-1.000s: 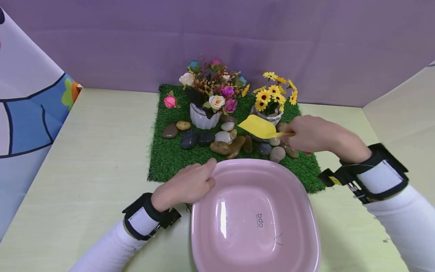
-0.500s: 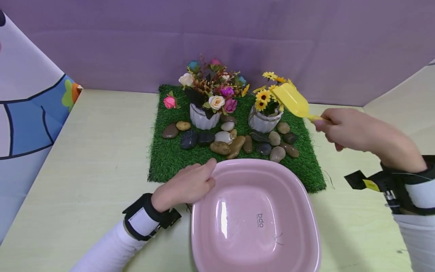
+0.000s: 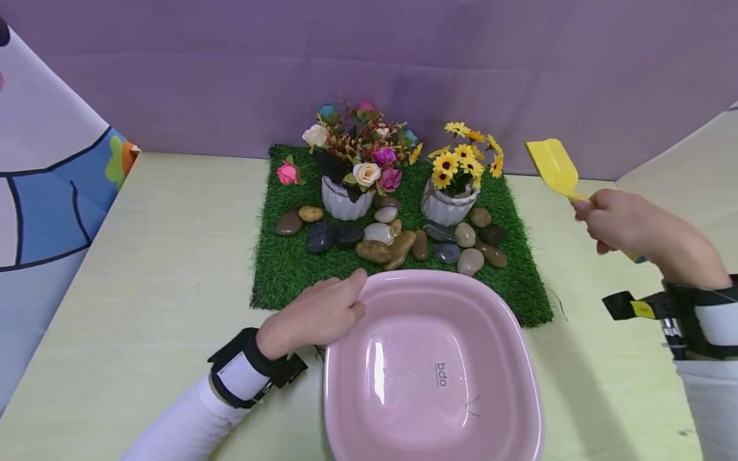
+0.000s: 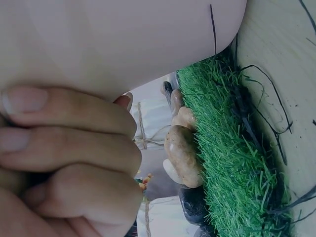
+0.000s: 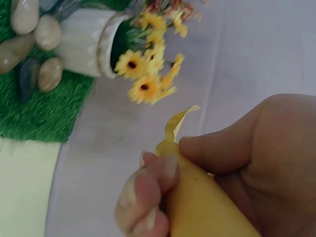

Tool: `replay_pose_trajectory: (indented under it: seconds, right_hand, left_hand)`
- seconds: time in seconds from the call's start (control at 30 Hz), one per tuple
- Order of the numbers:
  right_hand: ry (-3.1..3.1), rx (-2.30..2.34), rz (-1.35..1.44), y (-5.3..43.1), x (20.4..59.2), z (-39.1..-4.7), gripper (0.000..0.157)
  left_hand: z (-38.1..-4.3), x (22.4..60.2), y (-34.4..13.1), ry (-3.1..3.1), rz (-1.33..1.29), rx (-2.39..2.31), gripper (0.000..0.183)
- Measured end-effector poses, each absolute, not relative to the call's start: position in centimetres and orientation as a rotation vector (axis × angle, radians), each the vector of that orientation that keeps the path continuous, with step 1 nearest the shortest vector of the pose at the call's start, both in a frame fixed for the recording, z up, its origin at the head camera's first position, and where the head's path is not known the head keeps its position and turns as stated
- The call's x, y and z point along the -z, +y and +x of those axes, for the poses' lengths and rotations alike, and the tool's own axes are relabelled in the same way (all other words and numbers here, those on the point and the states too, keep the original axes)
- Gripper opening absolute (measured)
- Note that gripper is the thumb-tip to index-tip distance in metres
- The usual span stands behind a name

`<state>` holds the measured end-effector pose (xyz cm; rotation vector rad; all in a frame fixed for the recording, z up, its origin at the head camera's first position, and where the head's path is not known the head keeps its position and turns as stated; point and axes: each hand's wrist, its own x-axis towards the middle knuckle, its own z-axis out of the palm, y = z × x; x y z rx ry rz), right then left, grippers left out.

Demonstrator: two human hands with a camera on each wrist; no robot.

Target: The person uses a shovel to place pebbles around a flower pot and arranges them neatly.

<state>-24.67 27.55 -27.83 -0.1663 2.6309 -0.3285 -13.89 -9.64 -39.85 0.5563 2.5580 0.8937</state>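
Observation:
With its fingers curled over the rim, my left hand (image 3: 317, 314) grips the upper left corner of a pink plastic basin (image 3: 415, 371). The basin's floor shows some thin dark strands and a small printed mark. Off to the right, my right hand (image 3: 634, 221) holds a yellow toy shovel (image 3: 555, 165) by its handle, raised, its blade pointing up and left. In the right wrist view the thumb and fingers close round the yellow handle (image 5: 202, 197). The left wrist view has the curled fingers (image 4: 74, 148) against the basin's outer wall (image 4: 123, 39).
Behind the basin lies a green turf mat (image 3: 288, 275) with several pebbles (image 3: 375, 251). On it stand a white pot of mixed roses (image 3: 346, 198) and a pot of yellow daisies (image 3: 448, 203). A pink rose (image 3: 287, 173) lies at the mat's left. A purple cloth (image 3: 230, 77) hangs behind.
My right hand has carried the yellow shovel rightward from over the pebbles, past the yellow daisies, to beyond the mat's right edge. The left hand and basin have stayed in place.

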Motion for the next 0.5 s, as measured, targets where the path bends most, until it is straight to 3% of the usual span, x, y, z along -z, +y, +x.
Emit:
replay_pose_trajectory:
  seconds: [0.5]
  right_hand:
    - [2.559,0.384,-0.034,29.8,31.7,-25.9,0.046]
  left_hand:
    - [-13.8,39.8,-9.7,2.559,0.559,-0.896,0.007]
